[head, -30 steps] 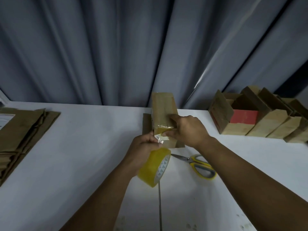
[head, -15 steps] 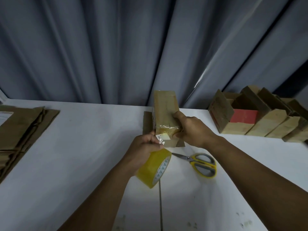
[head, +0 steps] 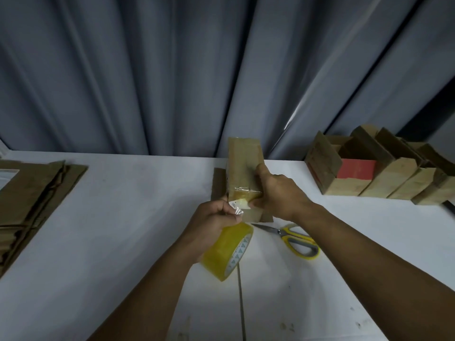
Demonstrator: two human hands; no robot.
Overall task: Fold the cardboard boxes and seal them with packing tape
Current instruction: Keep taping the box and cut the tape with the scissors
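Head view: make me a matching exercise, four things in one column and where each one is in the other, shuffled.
Things
1. tape roll
2. scissors
3. flat cardboard stack
4. row of folded boxes

Places
A. far right of the table
B. held in the left hand
C. left edge of the table
D. lying on the table just right of the roll

Pairs: 1-B, 2-D, 3-C, 4-A

A narrow cardboard box (head: pixel 242 163) is raised and tilted over the middle of the table (head: pixel 123 230), with clear tape across its near end. The yellow tape roll (head: pixel 227 249) is just below it. Folded boxes (head: pixel 384 178) stand at the far right corner, flat cardboard (head: pixel 32 190) at the left edge.
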